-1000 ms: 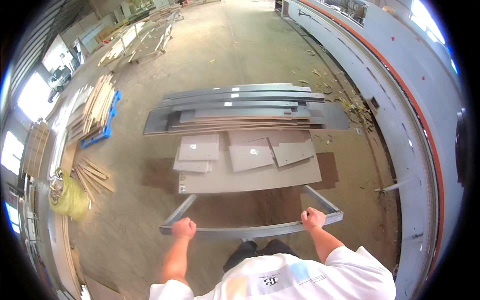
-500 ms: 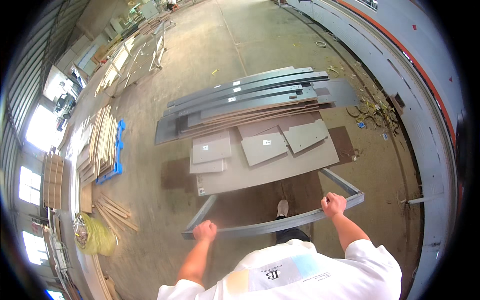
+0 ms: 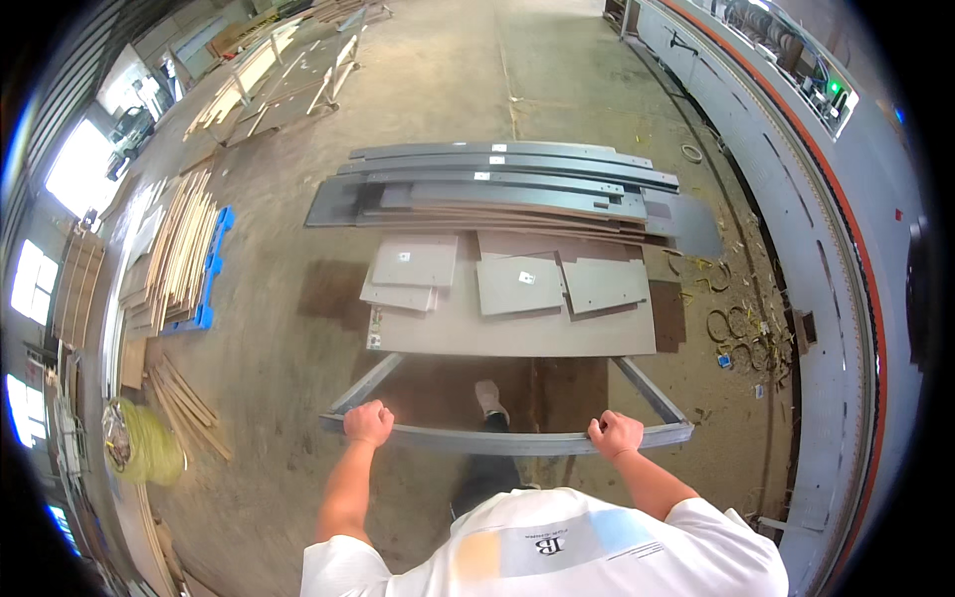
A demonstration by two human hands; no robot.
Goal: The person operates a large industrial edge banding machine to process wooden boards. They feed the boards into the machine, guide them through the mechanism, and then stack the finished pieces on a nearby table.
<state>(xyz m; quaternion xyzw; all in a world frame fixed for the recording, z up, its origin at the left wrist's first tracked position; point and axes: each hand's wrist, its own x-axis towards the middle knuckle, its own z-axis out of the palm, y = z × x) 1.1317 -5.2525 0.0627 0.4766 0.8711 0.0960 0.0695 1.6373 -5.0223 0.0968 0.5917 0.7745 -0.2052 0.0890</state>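
Both hands wrap the grey metal push bar [image 3: 497, 439], left hand [image 3: 369, 423] and right hand [image 3: 615, 434] set wide for steering; grey flat panels [image 3: 517, 284] lie stacked flat, long grey boards [image 3: 497, 179] crosswise.

Left hand [image 3: 369, 423] and right hand [image 3: 615, 434] gripping cart handle [image 3: 497, 440] at lower centre, grey panels [image 3: 497, 184] and small boards [image 3: 517, 284] stacked on cart mid-frame, wood strips [image 3: 179, 249] at left, yellow bag [image 3: 144, 448] lower left

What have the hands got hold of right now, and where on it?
Both hands grip the grey metal push bar of the loaded cart: the left hand near its left end, the right hand near its right end, fingers wrapped over the bar.
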